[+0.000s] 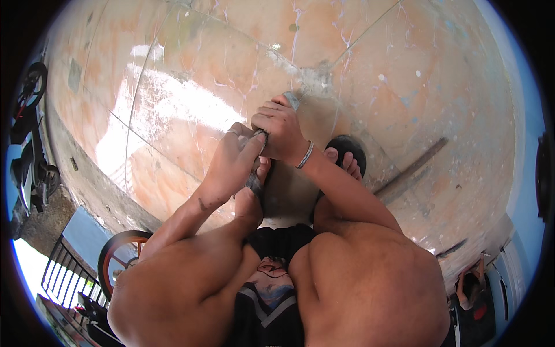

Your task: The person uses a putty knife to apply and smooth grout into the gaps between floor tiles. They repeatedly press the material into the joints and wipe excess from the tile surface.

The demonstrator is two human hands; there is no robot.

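My left hand (pixel 234 156) and my right hand (pixel 280 130) meet low over the floor, in front of my feet. Both are closed. The left thumb presses on a thin dark-edged piece (pixel 264 137) at the join of the hands; its kind is hidden by the fingers. Past the right fingertips shows a grey-blue piece (pixel 292 100), flat and worn looking. Whether the two pieces belong to one thing I cannot tell. A beaded bracelet (pixel 306 155) circles the right wrist. Near the hands stands my right foot in a black sandal (pixel 354 151).
Stained tiled floor (pixel 370 92) spreads ahead, with a bright sunlit patch. A long dark bar (pixel 413 166) lies right of the sandal. Motorbikes (pixel 34 162) stand at far left, and an orange-rimmed wheel (pixel 118 254) is beside my left knee. Another person (pixel 471 289) is at lower right.
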